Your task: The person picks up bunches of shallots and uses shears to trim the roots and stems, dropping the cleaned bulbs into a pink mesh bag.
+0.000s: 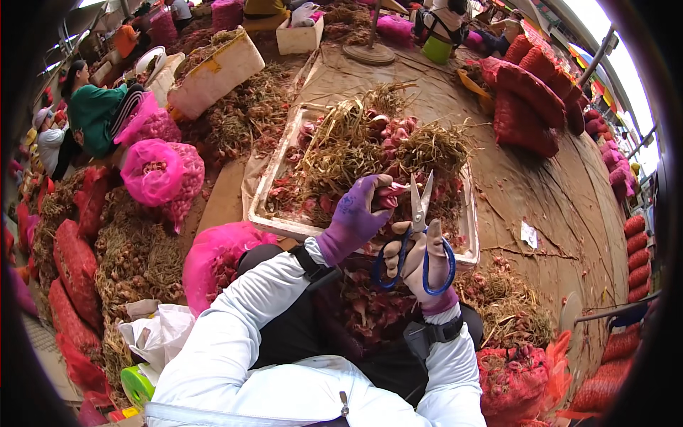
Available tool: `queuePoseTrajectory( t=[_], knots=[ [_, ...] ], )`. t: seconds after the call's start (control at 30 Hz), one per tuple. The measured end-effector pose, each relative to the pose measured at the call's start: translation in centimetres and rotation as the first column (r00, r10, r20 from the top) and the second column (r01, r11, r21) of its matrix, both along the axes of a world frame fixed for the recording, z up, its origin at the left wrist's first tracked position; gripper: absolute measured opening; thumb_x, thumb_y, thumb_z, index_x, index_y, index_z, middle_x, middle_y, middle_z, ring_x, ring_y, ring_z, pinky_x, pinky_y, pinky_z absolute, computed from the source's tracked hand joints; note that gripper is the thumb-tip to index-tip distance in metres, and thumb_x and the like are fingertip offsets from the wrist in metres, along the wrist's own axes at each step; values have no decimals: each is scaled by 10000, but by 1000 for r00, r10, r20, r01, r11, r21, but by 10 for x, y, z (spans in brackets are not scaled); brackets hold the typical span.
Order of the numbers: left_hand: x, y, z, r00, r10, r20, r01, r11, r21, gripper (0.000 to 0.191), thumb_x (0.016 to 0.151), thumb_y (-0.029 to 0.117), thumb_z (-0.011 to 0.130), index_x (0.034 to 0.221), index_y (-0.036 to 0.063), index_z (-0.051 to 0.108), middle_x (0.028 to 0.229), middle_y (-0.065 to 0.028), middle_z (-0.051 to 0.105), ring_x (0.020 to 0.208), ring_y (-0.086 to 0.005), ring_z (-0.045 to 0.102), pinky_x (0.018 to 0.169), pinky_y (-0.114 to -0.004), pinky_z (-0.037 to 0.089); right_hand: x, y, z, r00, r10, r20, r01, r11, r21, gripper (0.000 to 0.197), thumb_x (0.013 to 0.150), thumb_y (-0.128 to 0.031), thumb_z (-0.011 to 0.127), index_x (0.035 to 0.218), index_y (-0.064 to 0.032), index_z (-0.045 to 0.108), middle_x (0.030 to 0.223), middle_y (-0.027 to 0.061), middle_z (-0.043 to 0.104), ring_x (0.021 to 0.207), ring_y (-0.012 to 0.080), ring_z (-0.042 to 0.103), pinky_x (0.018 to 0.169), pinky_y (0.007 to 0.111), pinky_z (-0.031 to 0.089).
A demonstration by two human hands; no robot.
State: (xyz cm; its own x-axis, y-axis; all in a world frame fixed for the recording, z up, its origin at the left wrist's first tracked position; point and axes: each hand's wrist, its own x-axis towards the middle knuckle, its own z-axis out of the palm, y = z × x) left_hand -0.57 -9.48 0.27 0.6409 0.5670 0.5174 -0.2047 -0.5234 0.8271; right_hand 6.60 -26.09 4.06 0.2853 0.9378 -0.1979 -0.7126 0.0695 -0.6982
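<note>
My left hand (358, 213), in a purple work glove, holds a small cluster of reddish shallots (388, 198) above a white foam tray (291, 228). In my gloved right hand (424, 261) is a pair of scissors (421, 205) with blue handles. Their blades point away from me, parted, with the tips just right of the shallots. Behind both hands, the tray is heaped with shallots (392, 128) and their dried tops (341, 149). Loose red skins (373, 304) lie between my knees, below the hands.
A pink mesh bag (227, 256) stands by my left knee. To my right are dried stalks (501, 299) and a red mesh bag of shallots (512, 379). Filled red sacks (525, 107) are piled at the far right. A person in green (96, 117) sits at the left.
</note>
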Motion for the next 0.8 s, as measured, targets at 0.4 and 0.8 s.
queuePoseTrajectory(
  t=[0.4,0.8],
  knots=[
    [-2,10,8,998,-43,35,49,982,-181,427,775,-32,669,1170,1,512,1039,-46,594,935,-97,570,839,-230,474,-2,-8,-3,978,196,73,-197,980,4,732,888,-665,404,1193,-2,462,813,125,657,587,161,620,530,302,504],
    [-7,2,16,994,-99,-43,94,991,-95,443,783,-36,660,1195,-2,502,1046,-52,595,906,-92,584,821,-221,483,-2,-5,-1,999,31,9,-30,999,-34,676,890,-660,409,1152,-44,499,761,96,647,553,175,594,505,317,479]
  ],
)
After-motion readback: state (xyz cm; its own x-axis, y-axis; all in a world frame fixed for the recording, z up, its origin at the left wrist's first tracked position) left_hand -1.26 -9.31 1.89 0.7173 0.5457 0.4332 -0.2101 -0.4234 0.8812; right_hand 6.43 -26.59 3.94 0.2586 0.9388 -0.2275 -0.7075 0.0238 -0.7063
